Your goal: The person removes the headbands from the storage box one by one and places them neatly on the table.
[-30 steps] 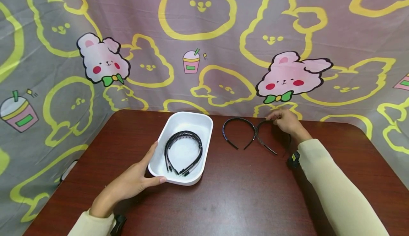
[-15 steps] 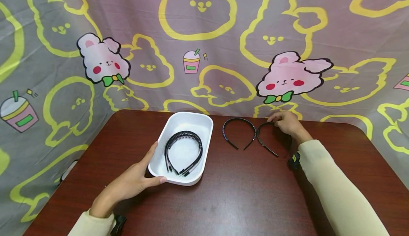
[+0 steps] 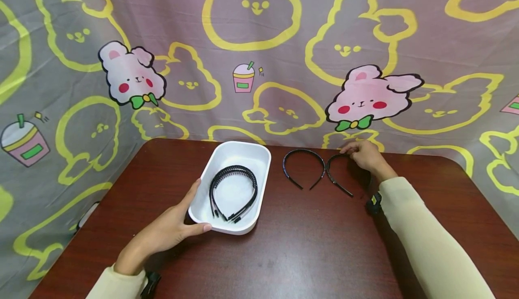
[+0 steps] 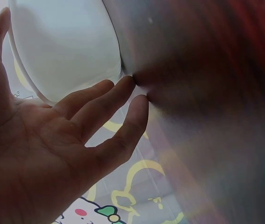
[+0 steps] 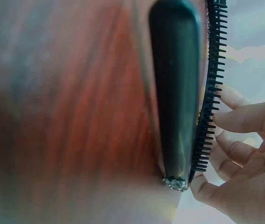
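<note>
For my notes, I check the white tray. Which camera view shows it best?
The head view: nearly the whole white tray shows, with headbands inside. The left wrist view shows only part, touched by the left hand; the right wrist view, none.

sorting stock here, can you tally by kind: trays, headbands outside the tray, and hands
White tray: 1
Headbands outside it (left headband, right headband): 2
Hands (left hand, right hand): 2
Total: 5
</note>
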Demonstrator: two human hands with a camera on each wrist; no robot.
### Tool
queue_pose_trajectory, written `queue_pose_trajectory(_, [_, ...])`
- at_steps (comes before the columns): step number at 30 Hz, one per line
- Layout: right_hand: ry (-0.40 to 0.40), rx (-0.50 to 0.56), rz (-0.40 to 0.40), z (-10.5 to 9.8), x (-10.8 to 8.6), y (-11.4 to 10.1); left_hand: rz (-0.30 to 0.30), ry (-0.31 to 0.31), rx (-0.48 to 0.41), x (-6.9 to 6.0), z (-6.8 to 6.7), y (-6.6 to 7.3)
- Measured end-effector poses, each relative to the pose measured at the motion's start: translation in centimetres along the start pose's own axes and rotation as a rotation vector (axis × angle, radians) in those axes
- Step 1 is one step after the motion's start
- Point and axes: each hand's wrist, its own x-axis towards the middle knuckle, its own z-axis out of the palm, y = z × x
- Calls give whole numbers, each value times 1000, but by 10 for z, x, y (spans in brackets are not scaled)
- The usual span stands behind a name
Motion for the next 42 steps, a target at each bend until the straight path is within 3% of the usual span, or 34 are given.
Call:
queue_pose_trajectory(26, [30,-15,-68,-8,-21,-11,-14,-3,1,1,0,1])
queue_pose_trajectory(42, [98,26,-176,-10,-40,-48,-4,0,-4,1,-1,0])
